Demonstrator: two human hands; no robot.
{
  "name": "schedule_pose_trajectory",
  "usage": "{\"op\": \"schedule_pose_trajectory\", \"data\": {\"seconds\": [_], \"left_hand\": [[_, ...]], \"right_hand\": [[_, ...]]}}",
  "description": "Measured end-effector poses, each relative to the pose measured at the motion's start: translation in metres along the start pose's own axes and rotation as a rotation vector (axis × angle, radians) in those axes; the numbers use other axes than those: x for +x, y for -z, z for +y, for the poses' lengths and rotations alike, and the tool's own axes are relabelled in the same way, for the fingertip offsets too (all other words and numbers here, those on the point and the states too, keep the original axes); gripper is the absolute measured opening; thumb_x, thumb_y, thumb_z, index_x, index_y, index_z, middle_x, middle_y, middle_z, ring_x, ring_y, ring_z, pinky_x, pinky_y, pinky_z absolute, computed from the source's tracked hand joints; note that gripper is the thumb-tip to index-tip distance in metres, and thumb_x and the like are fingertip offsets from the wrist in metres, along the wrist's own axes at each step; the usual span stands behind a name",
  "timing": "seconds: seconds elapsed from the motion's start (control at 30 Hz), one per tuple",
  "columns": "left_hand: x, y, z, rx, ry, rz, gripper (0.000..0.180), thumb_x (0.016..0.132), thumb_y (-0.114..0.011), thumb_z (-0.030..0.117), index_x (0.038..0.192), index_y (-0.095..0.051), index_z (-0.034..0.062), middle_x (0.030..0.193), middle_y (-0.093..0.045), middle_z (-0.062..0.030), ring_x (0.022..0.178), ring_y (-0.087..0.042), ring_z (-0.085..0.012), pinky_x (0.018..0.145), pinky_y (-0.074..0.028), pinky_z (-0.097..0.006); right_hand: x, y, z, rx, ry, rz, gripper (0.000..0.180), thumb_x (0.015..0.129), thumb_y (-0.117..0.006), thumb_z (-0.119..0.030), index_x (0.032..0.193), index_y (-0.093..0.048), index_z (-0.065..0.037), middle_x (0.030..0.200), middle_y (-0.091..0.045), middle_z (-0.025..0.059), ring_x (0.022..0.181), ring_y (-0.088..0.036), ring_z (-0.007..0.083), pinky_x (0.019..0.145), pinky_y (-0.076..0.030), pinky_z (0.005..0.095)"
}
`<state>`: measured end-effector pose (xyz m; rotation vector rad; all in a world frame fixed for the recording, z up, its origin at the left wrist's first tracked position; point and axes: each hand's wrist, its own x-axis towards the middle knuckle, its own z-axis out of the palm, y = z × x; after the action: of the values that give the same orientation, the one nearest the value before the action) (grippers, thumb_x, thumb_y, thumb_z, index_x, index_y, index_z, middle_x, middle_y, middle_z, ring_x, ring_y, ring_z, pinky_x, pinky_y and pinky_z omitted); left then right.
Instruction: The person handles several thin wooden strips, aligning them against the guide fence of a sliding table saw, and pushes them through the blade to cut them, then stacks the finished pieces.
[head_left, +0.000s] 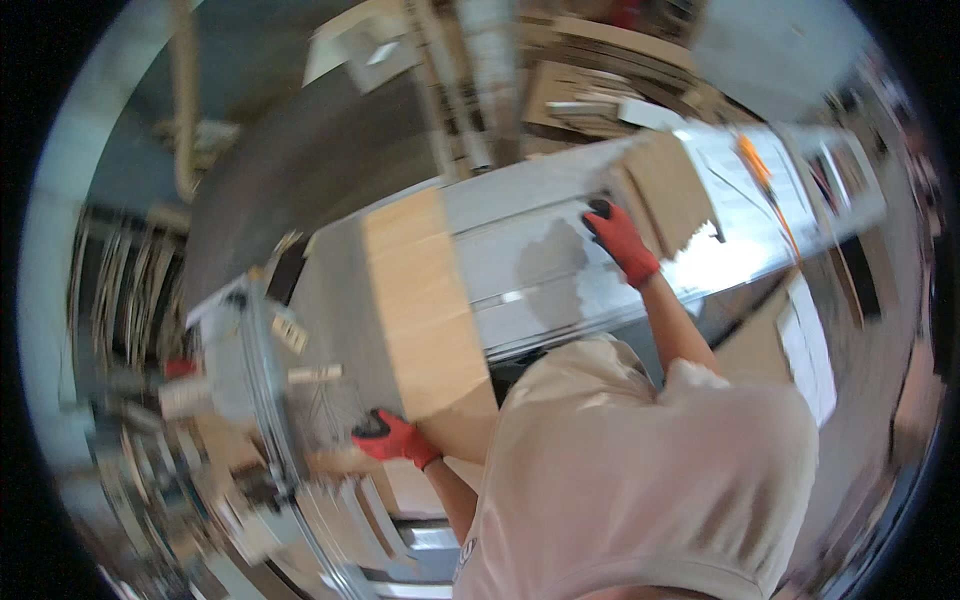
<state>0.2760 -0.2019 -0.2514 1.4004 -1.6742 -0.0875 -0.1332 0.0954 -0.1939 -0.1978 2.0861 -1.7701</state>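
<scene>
- Red-gloved left hand (393, 438), arm bent, grips the near lower corner of a tan cardboard sheet (425, 305).
- Red-gloved right hand (622, 240), arm stretched forward, presses fingers onto a second brown cardboard piece (668, 190); grip unclear through blur.
- Both sheets lie on the grey metal worktop (530, 260), the tan one between the hands.

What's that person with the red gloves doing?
The person leans over a shiny metal machine table, both hands in red gloves. The left hand rests at the near end of a tan cardboard sheet lying across the table. The right hand presses on a second cardboard piece farther along. The picture is blurry.
</scene>
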Motion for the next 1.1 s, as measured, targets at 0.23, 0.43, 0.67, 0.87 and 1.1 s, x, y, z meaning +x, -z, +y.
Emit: {"op": "schedule_pose_trajectory", "data": {"seconds": [0.23, 0.43, 0.67, 0.87, 1.1], "left_hand": [[-0.013, 0.007, -0.02, -0.171, 0.146, 0.08, 0.072, 0.074, -0.079, 0.023, 0.134, -0.047, -0.0017, 0.126, -0.056, -0.02, 0.12, -0.051, -0.0352, 0.106, -0.036, -0.044], [-0.057, 0.067, -0.032, -0.701, 0.672, 0.49, 0.05, 0.088, -0.068, 0.004, 0.134, -0.048, 0.0071, 0.106, -0.062, -0.003, 0.09, -0.061, -0.0132, 0.079, -0.05, -0.026], [-0.049, 0.184, -0.147, -0.711, 0.943, 0.98, 0.055, 0.089, -0.072, 0.021, 0.134, -0.041, 0.0133, 0.103, -0.063, -0.0055, 0.074, -0.059, -0.0146, 0.061, -0.048, -0.028], [-0.036, 0.202, -0.201, -0.669, 1.102, 0.945, 0.056, 0.083, -0.075, 0.019, 0.13, -0.046, 0.008, 0.087, -0.061, -0.002, 0.063, -0.055, -0.0127, 0.051, -0.044, -0.028], [-0.037, 0.212, -0.199, -0.805, 1.081, 0.839, 0.04, 0.084, -0.074, 0.016, 0.118, -0.055, 0.0089, 0.075, -0.06, -0.0013, 0.055, -0.053, -0.0136, 0.048, -0.042, -0.028]], "right_hand": [[-0.029, -0.11, -0.014, 0.008, -0.114, -0.577, 0.041, 0.097, -0.057, -0.022, 0.134, -0.054, -0.003, 0.115, -0.065, 0.0092, 0.094, -0.063, 0.0174, 0.082, -0.051, 0.0306], [-0.103, -0.214, -0.024, -0.119, -0.125, -1.394, 0.039, 0.096, -0.057, -0.019, 0.133, -0.056, -0.006, 0.107, -0.067, 0.0055, 0.087, -0.063, 0.0138, 0.077, -0.05, 0.0277], [-0.185, -0.356, -0.019, -0.294, -0.02, -1.922, 0.045, 0.093, -0.062, -0.023, 0.134, -0.053, -0.005, 0.097, -0.066, 0.0016, 0.078, -0.06, 0.0093, 0.066, -0.048, 0.0239], [-0.276, -0.431, 0.02, -0.203, 0.053, -1.764, 0.065, 0.089, -0.067, -0.024, 0.142, -0.037, -0.003, 0.097, -0.065, 0.0082, 0.075, -0.06, 0.011, 0.065, -0.05, 0.0279], [-0.311, -0.494, 0.071, -0.284, 0.355, -1.53, 0.048, 0.084, -0.068, -0.018, 0.121, -0.041, -0.002, 0.084, -0.057, 0.0076, 0.066, -0.056, 0.014, 0.056, -0.047, 0.0301]]}}
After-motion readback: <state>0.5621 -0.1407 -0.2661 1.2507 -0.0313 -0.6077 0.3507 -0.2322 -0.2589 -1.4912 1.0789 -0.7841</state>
